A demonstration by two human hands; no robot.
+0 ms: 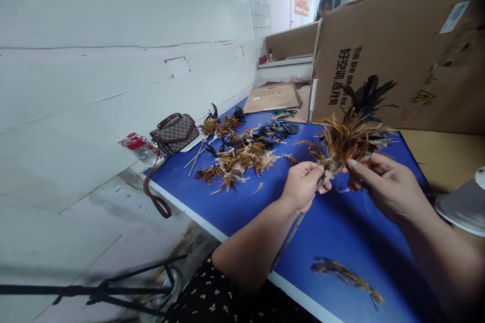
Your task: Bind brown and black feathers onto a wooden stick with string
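My left hand (pixel 305 184) is closed round the thin stick of a feather duster (pixel 343 139), just below its feathers. The stick slants down toward the table's near edge; brown plumes fan out above, with dark ones at the top. At the right side of the plumes, my right hand (pixel 382 179) pinches the lower feathers between thumb and fingers. A loose bundle of feathers (pixel 346 276) lies on the blue table (pixel 231 207) in front of me. Farther left are a heap of brown feather bunches (pixel 242 159) and two bare stick ends (pixel 194 159).
A handbag (pixel 176 133) and a red-capped bottle (pixel 138 146) stand at the table's left edge. Large cardboard (pixel 394 55) rises behind my hands. Blue-green strips (pixel 284 123) lie near flat cardboard (pixel 273 97). A grey-white cone (pixel 464 204) is at right, a black stand (pixel 102 290) lower left.
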